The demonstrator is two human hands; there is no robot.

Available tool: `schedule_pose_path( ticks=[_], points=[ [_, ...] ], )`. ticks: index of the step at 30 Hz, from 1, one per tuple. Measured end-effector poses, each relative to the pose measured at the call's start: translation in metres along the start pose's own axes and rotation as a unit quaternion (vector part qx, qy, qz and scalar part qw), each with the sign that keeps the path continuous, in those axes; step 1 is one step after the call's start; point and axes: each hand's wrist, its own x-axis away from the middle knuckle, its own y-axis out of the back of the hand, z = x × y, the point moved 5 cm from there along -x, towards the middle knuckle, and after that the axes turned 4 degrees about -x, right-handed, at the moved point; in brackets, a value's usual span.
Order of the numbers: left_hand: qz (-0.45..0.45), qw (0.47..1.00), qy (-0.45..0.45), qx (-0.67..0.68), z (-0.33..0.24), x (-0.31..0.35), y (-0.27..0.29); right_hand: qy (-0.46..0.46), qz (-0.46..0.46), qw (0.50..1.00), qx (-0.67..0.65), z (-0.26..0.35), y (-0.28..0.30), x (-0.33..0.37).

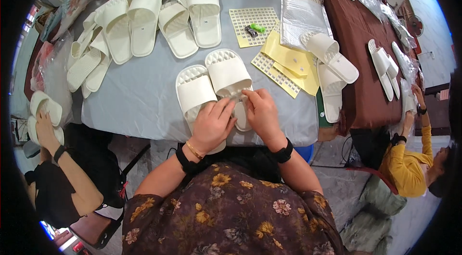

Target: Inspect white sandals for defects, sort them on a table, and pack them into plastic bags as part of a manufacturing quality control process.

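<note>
The left grip point(211, 126) is half open, its loosely bent fingers resting on a pair of white slippers point(230, 74). The right grip point(262, 113) curls at the right slipper's sole; I cannot tell whether it pinches anything. The pair lies at the near edge of a grey-covered counter point(130, 105), before other slippers point(144, 19) and sticker sheets point(245, 16). A person in yellow point(406, 170) is at the right.

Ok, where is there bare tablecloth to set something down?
Widest: grey tablecloth left of the front slipper pair, below the slipper heap. Smaller: the patch right of the right hand, below the yellow sticker sheets. It's crowded under that heap and around the silver padded pouch.
</note>
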Motion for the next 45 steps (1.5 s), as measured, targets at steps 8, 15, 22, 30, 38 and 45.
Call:
schedule_pose_path(
  ticks=[8,15,22,30,38,45],
  points=[
    [-0.046,0.998,0.045,0.017,0.019,0.001,-0.007,-0.127,-0.044,0.985,-0.106,-0.012,0.006,0.001],
    [-0.107,0.991,0.083,0.017,0.023,0.008,0.017,0.001,-0.003,1.0,-0.011,-0.002,-0.011,-0.011],
    [0.041,0.995,0.066,-0.055,0.013,0.014,-0.016,0.023,0.028,0.999,0.011,-0.004,-0.008,-0.008],
    [-0.179,0.96,0.201,0.081,0.033,0.013,0.028,0.013,0.043,0.999,0.023,-0.003,-0.011,-0.011],
    [-0.196,0.971,0.119,-0.064,0.031,0.021,0.03,-0.001,0.024,0.999,-0.027,-0.008,-0.003,-0.006],
    [-0.042,0.99,-0.114,0.069,-0.011,0.013,0.01,-0.001,0.02,0.996,-0.087,-0.014,-0.005,0.002]
  ],
)
